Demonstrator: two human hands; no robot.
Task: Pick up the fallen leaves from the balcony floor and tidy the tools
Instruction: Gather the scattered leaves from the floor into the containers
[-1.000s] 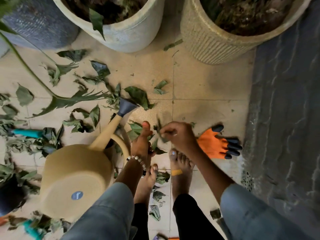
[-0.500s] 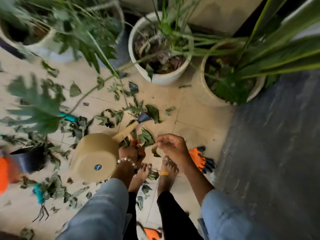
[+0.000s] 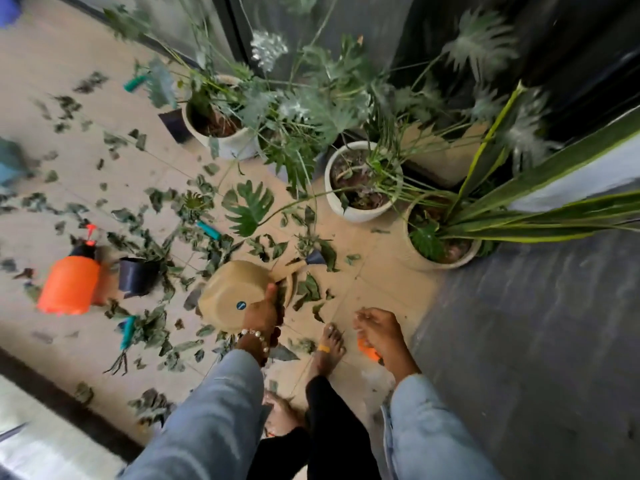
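Observation:
Torn green leaves (image 3: 311, 289) lie scattered over the beige balcony tiles. A tan watering can (image 3: 228, 296) lies on its side among them. My left hand (image 3: 261, 313), with a bead bracelet, hovers in front of the can, thumb up and fingers curled round a small bunch of leaves. My right hand (image 3: 379, 332) hangs apart to the right with fingers curled inward; blur hides whether it holds anything. An orange glove (image 3: 369, 353) lies under it. Teal-handled tools lie at the middle (image 3: 207, 230) and lower left (image 3: 128, 332).
An orange sprayer (image 3: 69, 282) and a small black pot (image 3: 136, 275) lie at the left. Three planted pots (image 3: 360, 213) (image 3: 440, 261) (image 3: 225, 147) crowd the back, their fronds overhanging. Dark grey flooring (image 3: 519, 341) runs along the right. My bare feet (image 3: 330, 344) stand between my hands.
The view has pulled up and back from the floor. Both hands have lifted; my right hand has moved right, away from the left, and now hangs over the orange glove.

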